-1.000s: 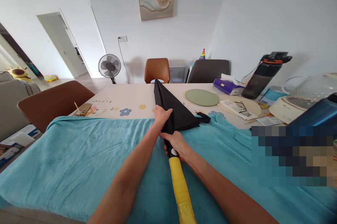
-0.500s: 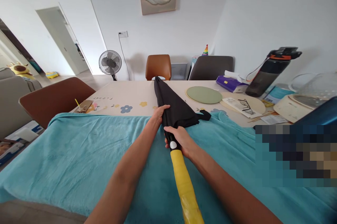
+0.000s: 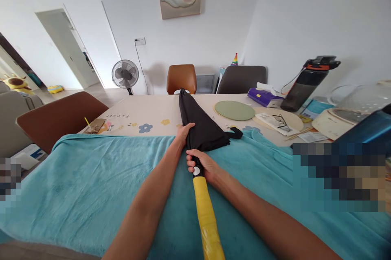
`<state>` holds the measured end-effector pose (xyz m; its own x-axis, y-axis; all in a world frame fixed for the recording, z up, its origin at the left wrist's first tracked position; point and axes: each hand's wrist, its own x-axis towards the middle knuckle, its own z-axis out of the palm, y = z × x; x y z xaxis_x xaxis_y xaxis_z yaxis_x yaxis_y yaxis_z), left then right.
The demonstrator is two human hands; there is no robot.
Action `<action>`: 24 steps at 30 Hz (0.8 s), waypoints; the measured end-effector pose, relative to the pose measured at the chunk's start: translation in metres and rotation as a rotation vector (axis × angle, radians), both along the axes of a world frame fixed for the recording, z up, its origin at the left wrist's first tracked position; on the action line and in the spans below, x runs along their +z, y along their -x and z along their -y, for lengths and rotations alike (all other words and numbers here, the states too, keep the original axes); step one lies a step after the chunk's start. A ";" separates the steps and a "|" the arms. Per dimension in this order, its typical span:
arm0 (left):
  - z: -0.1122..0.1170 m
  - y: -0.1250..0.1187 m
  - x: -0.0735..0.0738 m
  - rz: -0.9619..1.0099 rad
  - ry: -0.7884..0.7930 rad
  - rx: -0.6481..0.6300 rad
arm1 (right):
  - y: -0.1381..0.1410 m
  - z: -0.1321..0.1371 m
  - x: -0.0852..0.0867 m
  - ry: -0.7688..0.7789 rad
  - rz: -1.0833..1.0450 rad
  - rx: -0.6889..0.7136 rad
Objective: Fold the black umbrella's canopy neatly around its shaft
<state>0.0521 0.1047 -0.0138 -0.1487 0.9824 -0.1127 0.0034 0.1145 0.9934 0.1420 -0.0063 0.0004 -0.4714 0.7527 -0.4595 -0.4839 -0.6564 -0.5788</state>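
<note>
Okay, I've got the umbrella (image 3: 201, 123) lying folded down the middle of the table (image 3: 152, 114), its tip pointing away toward the brown chair (image 3: 181, 78) and its yellow handle (image 3: 206, 215) running back toward me across the teal blanket (image 3: 91, 178). My left hand (image 3: 184, 133) is clamped on the near left edge of the black canopy (image 3: 210, 129), thumb on top, fingers tucked round the gathered folds. My right hand (image 3: 204, 164) is curled tight round the dark shaft just above the yellow grip, with the fingers right beside the white button (image 3: 196, 171). The closure strap (image 3: 236, 132) pokes out loose to the right, touching the blanket's edge. Reading the feel: I'd call this light to middling in weight and long, so it will want to swing about its ends. The cloth looks soft and slippery and will slide or bunch under a pinch, while the shaft and handle are stiff. The sure hold is that rigid neck by the button or the yellow grip itself; fabric only steadies. Off to the right, well apart, sit a green mat (image 3: 234, 110), glasses (image 3: 279, 122) on a leaflet, and a dark bottle (image 3: 305, 87).
</note>
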 end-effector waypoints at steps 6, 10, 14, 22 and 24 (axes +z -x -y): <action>-0.004 0.002 0.013 -0.527 -0.118 0.195 | 0.002 -0.004 -0.006 -0.026 0.013 0.016; 0.002 -0.008 0.034 -0.738 -0.358 0.196 | 0.002 -0.004 -0.009 -0.042 -0.018 0.017; 0.007 -0.034 0.049 -0.824 -0.554 -0.272 | 0.002 -0.002 -0.009 -0.044 -0.056 0.013; -0.019 -0.072 0.034 -0.737 -0.345 -0.638 | 0.003 -0.001 -0.007 -0.085 -0.057 -0.012; -0.023 -0.073 0.032 -0.767 -0.332 -0.656 | 0.003 -0.001 -0.008 -0.077 -0.061 -0.013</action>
